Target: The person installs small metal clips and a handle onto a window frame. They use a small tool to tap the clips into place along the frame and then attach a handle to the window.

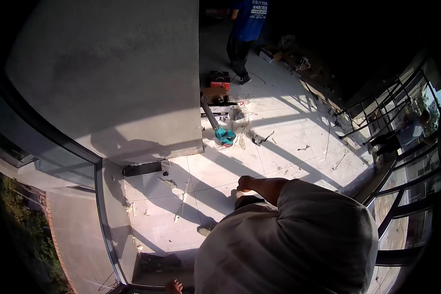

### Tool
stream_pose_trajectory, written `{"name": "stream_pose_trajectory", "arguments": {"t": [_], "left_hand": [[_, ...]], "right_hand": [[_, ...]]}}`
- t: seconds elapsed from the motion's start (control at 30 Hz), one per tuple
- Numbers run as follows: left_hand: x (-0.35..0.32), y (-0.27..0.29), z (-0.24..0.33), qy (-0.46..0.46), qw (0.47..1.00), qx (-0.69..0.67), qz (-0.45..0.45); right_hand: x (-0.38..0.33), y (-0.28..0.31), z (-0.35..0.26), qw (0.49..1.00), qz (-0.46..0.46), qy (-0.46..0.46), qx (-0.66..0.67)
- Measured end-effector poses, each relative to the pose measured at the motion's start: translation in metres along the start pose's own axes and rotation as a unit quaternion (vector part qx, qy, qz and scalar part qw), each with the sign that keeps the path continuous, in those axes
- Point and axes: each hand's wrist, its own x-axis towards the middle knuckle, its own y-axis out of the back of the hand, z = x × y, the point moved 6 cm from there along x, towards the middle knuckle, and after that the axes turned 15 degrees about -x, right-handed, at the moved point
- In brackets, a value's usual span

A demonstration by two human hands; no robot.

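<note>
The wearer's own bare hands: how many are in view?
2. The bare right hand shows mid-picture against the pale tiled floor; the bare left hand is at the lower edge, left of the grey short-sleeved shirt, partly cut off.

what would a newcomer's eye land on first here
Probably the teal power tool with its grey tube, on the sunlit, shadow-striped floor just past the edge of the plain wall. Next might come the blue-shirted person at the top, against darkness, then the wearer's grey shirt, large at bottom.
</note>
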Motion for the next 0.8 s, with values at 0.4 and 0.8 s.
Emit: {"name": "stream_pose_trajectory", "arguments": {"t": [0.4, 0.8], "left_hand": [[0.152, 0.369, 0.012, 0.105, 0.736, -0.641, 0.191], [0.193, 0.530, 0.671, -0.183, 0.950, -0.246, 0.054]], "right_hand": [[-0.192, -0.234, 0.139, 0.838, 0.068, -0.267, 0.471], [-0.486, -0.565, 0.281, 0.481, 0.017, -0.606, 0.634]]}}
